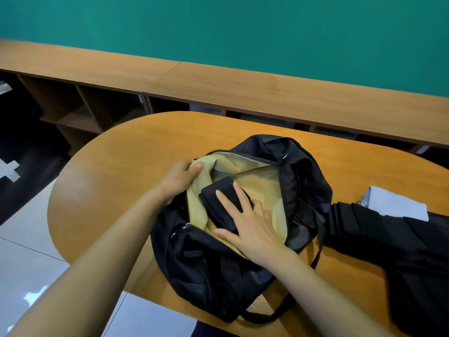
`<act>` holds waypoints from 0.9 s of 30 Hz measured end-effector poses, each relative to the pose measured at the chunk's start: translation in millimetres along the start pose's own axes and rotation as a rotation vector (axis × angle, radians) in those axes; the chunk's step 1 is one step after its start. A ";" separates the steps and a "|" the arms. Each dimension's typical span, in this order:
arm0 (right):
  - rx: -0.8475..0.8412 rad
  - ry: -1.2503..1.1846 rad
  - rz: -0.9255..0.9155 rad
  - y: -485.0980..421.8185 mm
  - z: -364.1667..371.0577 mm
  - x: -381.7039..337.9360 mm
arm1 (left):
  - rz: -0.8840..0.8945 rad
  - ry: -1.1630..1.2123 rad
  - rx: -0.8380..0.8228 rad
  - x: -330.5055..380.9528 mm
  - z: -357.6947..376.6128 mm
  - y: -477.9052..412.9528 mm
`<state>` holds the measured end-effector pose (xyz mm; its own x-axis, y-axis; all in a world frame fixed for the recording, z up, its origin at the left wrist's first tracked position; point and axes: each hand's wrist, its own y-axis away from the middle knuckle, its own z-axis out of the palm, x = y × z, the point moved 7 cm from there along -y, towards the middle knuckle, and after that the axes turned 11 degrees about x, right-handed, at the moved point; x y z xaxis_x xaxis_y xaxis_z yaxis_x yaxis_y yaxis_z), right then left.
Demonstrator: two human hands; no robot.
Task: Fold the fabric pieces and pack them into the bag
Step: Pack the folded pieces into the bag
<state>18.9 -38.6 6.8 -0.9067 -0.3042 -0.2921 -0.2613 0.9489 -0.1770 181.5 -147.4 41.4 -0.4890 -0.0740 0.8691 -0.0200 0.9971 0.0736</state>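
At the middle of the wooden table sits the black bag, its mouth open and its yellow lining showing. The left hand pinches the lining at the far left edge of the mouth, fingers curled over it. The right hand lies flat with straight fingers on a folded black piece, which is already inside the bag on the lining.

The step looks like seating this piece. To do it well, the left hand should pull the mouth wide while the right palm presses evenly, sliding the piece toward the bottom so its folds do not spring open. It should lie flat against one side to leave room. To the right, dark fabric and a pale folded piece lie on the table, not yet packed.
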 end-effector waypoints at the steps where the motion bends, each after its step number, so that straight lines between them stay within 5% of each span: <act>1: -0.001 0.001 0.012 -3.2 0.6 -1.2 | -0.049 0.094 -0.027 3.9 -1.5 2.9; 8: -0.022 -0.112 0.084 -29.7 7.9 -16.0 | -0.122 0.225 -0.100 8.4 -9.9 3.2; 13: 0.126 -0.153 0.385 -26.2 -2.8 11.3 | -0.008 0.098 0.009 3.2 -9.9 0.8; 16: 0.083 0.005 0.364 -29.3 3.4 5.4 | 0.043 0.103 0.061 4.2 -8.6 3.2; 24: 0.166 -0.018 0.233 -45.1 14.8 -34.5 | 0.053 0.178 0.027 5.7 -14.7 6.2; 27: 0.211 0.007 0.213 -43.4 17.1 -35.1 | 0.163 0.083 0.133 16.5 -27.3 3.8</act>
<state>67.7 -70.5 8.6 -0.9362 -0.0986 -0.3373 0.0094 0.9525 -0.3044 197.2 -145.4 69.4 -0.4221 0.0930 0.9018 -0.0642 0.9892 -0.1320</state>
